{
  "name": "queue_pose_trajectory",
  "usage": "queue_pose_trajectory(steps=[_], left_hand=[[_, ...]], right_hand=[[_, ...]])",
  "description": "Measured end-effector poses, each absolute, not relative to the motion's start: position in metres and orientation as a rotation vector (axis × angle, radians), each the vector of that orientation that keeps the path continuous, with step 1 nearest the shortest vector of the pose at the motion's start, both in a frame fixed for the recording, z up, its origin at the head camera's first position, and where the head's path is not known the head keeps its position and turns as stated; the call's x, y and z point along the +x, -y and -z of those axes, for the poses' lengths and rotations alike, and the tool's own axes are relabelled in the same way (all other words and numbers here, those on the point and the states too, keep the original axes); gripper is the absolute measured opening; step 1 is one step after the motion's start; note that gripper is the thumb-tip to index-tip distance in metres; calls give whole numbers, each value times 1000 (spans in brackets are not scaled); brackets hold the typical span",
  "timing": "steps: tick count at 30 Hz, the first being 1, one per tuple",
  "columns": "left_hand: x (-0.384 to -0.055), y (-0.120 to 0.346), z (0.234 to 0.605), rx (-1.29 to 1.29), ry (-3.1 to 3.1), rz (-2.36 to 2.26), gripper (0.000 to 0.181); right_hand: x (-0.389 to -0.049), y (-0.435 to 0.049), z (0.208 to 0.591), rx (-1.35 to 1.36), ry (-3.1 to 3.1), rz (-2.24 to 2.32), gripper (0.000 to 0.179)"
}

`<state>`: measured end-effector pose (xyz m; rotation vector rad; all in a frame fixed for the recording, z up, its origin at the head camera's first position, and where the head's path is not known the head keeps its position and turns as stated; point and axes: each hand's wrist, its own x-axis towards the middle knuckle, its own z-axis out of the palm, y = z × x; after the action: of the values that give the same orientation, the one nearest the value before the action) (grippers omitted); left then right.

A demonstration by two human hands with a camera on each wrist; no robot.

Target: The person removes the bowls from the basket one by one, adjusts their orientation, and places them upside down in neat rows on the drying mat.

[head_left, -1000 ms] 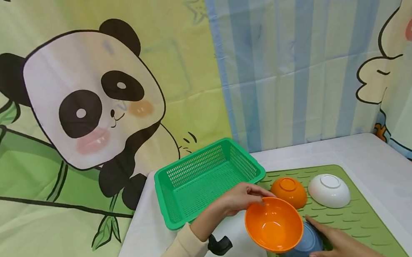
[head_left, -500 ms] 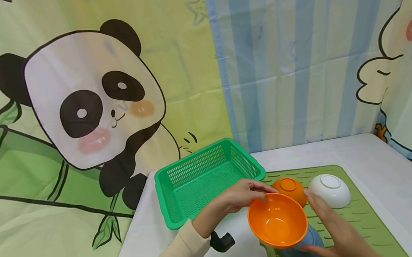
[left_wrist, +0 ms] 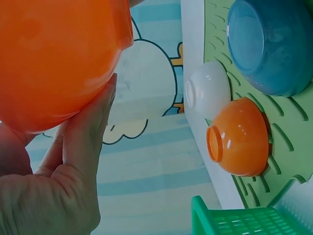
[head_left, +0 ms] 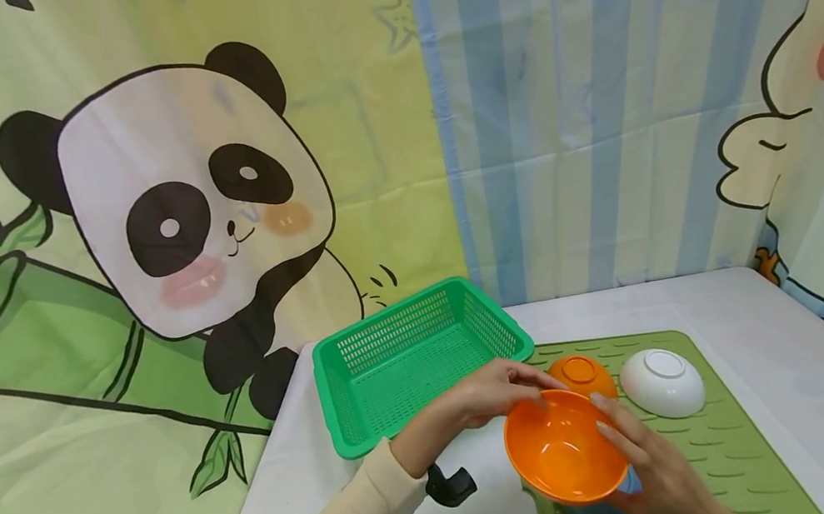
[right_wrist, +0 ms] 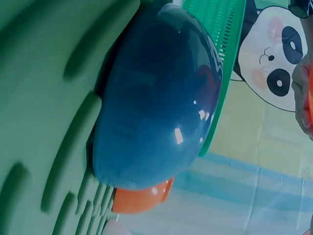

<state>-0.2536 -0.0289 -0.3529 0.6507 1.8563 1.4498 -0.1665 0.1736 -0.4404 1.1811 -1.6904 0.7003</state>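
Observation:
Tilted with its inside facing up toward the head camera, an orange bowl (head_left: 564,452) is held above the table between both hands. My left hand (head_left: 497,392) pinches its upper left rim; in the left wrist view that bowl (left_wrist: 58,58) hides part of the fingers. On its right side my right hand (head_left: 656,466) grips the rim, fingers along the top and thumb lower down. Just beneath it, a blue bowl (right_wrist: 156,103) lies upside down on the green mat (head_left: 725,433), partly covered in the head view.
A second orange bowl (head_left: 582,373) and a white bowl (head_left: 662,381) rest upside down at the mat's far side. Left of the mat stands a green basket (head_left: 423,365) on the white table (head_left: 735,315). A printed curtain (head_left: 532,110) hangs behind.
My right hand has left the blue bowl and come up to the held orange bowl's right rim. My left hand has carried that bowl slightly right.

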Motion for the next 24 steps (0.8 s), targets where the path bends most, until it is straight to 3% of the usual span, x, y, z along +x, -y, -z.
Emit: queue_pose_trajectory(steps=[14,24], left_hand=[[-253,28,355,675,-1868,-1450,27],[-252,30,356,675,-1862,-1444,28]], right_hand=[[-167,-161,427,1192,1493,-713,48],[-170,-162,434,1173,1488,-694,48]])
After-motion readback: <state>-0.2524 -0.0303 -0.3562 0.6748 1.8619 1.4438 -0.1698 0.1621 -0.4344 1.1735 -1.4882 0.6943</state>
